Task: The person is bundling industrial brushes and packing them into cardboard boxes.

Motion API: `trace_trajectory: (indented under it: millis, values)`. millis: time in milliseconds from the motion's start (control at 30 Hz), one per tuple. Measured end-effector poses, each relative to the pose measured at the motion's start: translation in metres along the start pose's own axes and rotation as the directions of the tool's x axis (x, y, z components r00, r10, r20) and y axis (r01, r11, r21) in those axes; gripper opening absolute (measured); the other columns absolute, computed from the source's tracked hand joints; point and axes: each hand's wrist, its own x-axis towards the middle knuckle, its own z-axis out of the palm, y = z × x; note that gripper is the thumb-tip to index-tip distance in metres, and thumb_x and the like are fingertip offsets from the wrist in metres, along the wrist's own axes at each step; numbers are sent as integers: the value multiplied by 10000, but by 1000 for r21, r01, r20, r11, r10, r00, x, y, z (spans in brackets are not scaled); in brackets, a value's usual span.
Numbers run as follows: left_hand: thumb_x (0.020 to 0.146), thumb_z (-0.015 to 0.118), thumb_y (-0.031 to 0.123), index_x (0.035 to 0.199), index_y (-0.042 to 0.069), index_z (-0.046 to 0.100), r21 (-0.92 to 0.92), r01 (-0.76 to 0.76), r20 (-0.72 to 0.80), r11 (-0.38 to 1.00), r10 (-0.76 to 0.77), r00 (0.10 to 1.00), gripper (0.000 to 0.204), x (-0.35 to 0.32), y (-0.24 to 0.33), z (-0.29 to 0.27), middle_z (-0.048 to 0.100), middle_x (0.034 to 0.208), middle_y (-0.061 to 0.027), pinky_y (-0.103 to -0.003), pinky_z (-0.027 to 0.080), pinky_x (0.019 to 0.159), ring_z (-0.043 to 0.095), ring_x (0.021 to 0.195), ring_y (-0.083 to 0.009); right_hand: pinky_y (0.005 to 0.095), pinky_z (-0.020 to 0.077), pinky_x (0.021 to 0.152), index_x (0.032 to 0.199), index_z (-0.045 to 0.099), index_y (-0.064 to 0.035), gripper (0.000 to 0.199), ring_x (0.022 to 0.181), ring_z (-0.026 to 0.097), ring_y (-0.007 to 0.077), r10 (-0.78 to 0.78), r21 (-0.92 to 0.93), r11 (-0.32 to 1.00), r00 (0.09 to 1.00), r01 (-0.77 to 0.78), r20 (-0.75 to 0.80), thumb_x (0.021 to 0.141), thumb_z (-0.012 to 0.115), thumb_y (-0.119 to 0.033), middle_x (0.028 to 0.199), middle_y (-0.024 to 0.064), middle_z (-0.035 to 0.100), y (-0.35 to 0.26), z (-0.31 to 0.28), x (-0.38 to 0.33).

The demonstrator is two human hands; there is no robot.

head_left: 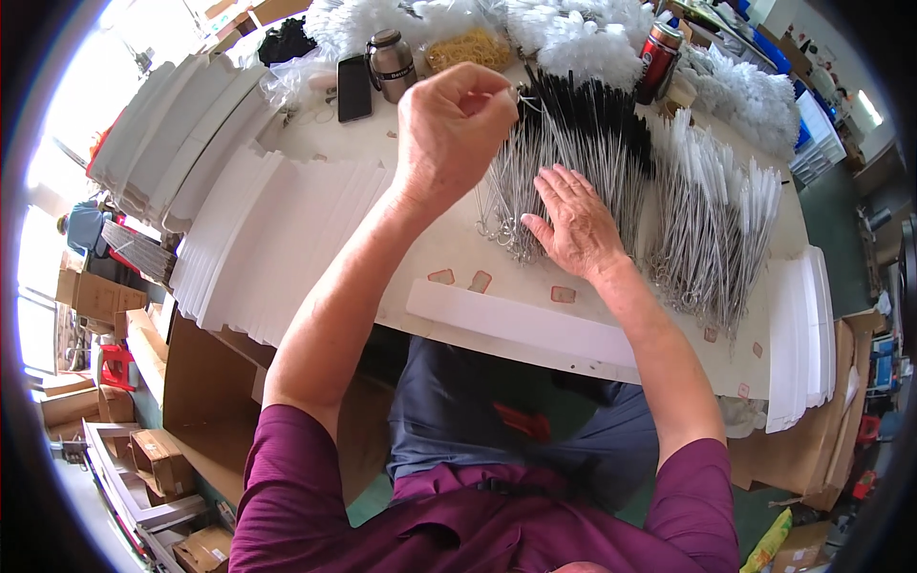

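My left hand [454,134] is raised over the table, its fingers pinched. A small, thin wire-like bit shows at its fingertips, but I cannot make out what it belongs to. Lower and to the right, my right hand [576,224] lies flat, palm down and fingers stretched, on a pile of black-bristled wire brushes [611,134]. Their thin metal stems point toward me, and some end in small loops. To the right of that hand lies another pile, of white-bristled wire brushes [716,210].
Stacked white strips [258,220] cover the table's left side; one white strip [516,317] lies along the near edge. At the back stand a metal flask [390,67], a phone [353,89], yellow rubber bands [468,50], a red can [659,62] and bagged white brushes [573,38].
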Motion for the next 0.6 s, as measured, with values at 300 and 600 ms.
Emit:
trace_trajectory:
  millis: [300, 600]
  values:
    - [997, 592, 39, 1056, -99, 688, -187, -191, -226, 964, 147, 963, 178, 12, 50, -40, 737, 1032, -185, -324, 629, 743, 756, 886, -233, 439, 251, 1277, 1420, 558, 64, 653, 1487, 406, 327, 60, -17, 998, 998, -59, 37, 1044, 514, -468, 1517, 197, 537, -8, 4, 4]
    - [1012, 594, 83, 1071, -98, 688, -299, -268, -274, 916, 187, 943, 213, -15, 73, -65, 731, 1058, -210, -379, 636, 797, 764, 926, -312, 456, 437, 1117, 1144, 716, 40, 338, 1229, 608, 355, 118, 151, 985, 958, -81, -260, 913, 730, -205, 1198, 179, 701, -27, -33, -32]
